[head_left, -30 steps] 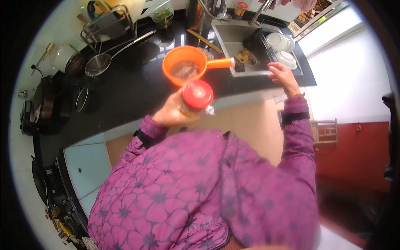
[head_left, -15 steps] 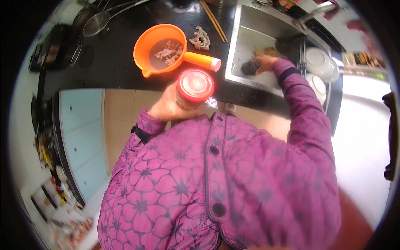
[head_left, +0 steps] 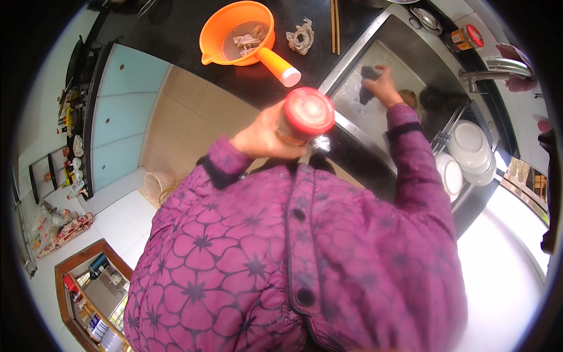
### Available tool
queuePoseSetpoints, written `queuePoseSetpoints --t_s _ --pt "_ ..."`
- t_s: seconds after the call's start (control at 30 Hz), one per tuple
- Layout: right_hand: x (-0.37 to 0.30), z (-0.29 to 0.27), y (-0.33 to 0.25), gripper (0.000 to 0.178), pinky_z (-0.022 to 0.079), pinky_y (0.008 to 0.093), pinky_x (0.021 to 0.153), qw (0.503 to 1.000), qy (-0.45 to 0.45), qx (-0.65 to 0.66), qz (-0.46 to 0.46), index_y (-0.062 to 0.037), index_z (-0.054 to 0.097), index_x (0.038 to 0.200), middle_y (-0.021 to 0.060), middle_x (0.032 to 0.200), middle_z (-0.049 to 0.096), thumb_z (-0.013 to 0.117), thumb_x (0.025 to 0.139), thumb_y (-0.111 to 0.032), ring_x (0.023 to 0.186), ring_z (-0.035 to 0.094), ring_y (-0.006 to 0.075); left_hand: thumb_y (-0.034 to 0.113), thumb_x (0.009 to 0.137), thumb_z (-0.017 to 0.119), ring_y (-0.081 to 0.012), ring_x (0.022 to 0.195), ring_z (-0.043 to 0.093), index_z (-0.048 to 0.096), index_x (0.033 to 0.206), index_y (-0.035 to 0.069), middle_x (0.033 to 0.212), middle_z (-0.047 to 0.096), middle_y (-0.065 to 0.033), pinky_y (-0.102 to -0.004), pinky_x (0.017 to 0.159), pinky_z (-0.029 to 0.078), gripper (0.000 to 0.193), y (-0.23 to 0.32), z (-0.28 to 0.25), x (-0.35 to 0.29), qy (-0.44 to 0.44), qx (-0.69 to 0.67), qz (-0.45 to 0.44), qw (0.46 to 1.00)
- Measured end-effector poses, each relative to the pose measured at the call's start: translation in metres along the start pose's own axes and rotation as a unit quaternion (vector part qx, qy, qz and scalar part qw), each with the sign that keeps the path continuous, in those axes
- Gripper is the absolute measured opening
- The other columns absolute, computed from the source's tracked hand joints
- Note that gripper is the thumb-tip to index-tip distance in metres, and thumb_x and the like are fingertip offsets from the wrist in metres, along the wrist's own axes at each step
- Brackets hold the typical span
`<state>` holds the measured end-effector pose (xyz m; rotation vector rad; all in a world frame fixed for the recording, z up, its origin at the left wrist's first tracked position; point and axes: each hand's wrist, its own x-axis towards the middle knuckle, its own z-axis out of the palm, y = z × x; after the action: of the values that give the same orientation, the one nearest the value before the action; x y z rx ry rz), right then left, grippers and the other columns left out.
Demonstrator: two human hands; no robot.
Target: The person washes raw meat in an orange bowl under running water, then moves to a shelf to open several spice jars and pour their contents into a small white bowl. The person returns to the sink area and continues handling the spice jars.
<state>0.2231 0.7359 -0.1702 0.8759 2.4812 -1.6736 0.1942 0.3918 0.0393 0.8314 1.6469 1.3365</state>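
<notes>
My left hand [head_left: 264,135] is wrapped round a glass jar with a red lid [head_left: 309,111], held upright in front of my body. Over the sink [head_left: 404,44] at the right, my right hand [head_left: 384,87] has its fingers closed on a dark scouring pad [head_left: 369,82]. A brownish lump [head_left: 409,97] lies in the basin by my right wrist. Left of the sink, an orange dipper [head_left: 209,35] holds water and pale, limp pieces. A twisted wet pale piece [head_left: 300,37] rests on the black counter beside it.
Two wooden chopsticks [head_left: 335,26] lie on the counter near the sink's left edge. White bowls [head_left: 467,141] stand in a rack to the right of the sink. The faucet [head_left: 498,73] and another red-lidded jar [head_left: 467,37] are at the far side.
The view has turned and shifted. My right hand, open near the scouring pad before, now grips it farther into the sink. The jar stays in my left hand.
</notes>
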Motion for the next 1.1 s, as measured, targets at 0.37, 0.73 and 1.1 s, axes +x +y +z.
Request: queuePoseSetpoints --t_s 0.37,0.73,1.1 --pt "-0.205 -0.07 -0.202 0.033 0.05 0.0272 0.076 0.982 0.079 0.134 -0.104 -0.0019 0.064 0.113 0.0025 0.102 0.066 0.074 0.086 -0.017 0.087 0.063 0.0117 0.017 0.062 0.076 -0.0316 0.093 0.064 0.061 0.108 0.008 0.099 0.063 -0.0129 -0.0376 0.084 0.052 0.049 -0.008 0.031 0.062 -0.017 0.052 0.111 0.992" --pt "-0.189 -0.046 -0.211 0.031 0.049 0.0433 0.059 0.914 0.182 -0.239 -0.274 -0.0044 0.058 0.083 0.0185 0.075 0.062 0.067 0.088 -0.034 0.071 0.06 0.0409 0.023 0.059 0.077 -0.0355 0.097 0.063 0.061 0.106 0.009 0.1 0.063 -0.0138 -0.0416 0.085 0.051 0.051 0.003 0.054 0.075 0.05 0.174 0.106 0.978" --pt "-0.184 -0.057 -0.197 0.031 0.049 0.0432 0.059 0.921 0.175 -0.183 -0.296 -0.0048 0.057 0.08 0.0195 0.073 0.061 0.069 0.087 -0.032 0.069 0.06 0.0403 0.016 0.059 0.079 -0.0266 0.094 0.062 0.059 0.112 0.008 0.098 0.062 -0.0104 -0.036 0.084 0.051 0.057 -0.001 0.065 0.081 0.055 0.179 0.071 0.98"
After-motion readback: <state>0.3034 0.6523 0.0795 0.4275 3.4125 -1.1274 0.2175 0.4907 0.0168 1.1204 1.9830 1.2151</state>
